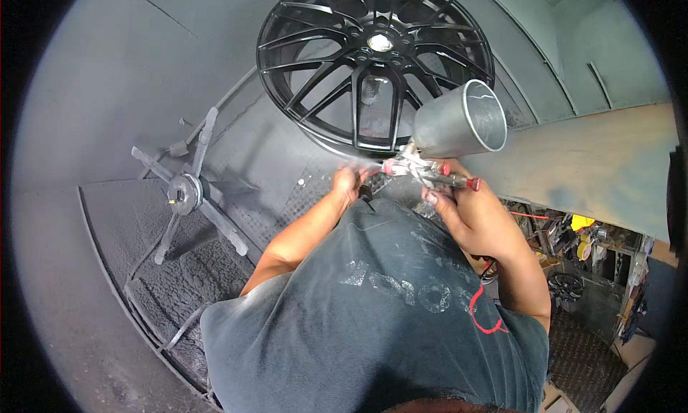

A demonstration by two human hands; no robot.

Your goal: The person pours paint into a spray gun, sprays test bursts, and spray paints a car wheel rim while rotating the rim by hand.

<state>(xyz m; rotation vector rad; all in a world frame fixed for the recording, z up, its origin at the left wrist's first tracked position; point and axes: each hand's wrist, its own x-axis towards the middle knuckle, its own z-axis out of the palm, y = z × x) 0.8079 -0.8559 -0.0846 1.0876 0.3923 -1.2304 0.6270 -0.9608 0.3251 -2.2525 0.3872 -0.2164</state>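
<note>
Left hand [347, 183] forward, forearm [299, 230] angled inward; right hand [462, 212] gripping, elbow [536, 309] bent.

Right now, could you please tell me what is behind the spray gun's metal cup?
The lower right of the black wheel passes out of sight behind the metal cup; much of the wheel shows beside it. Anything else directly behind is covered.

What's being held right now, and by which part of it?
The right grip holds the spray gun by its handle, which is mostly hidden. Whether the left grip, near the wheel, holds anything can't be told.
</note>
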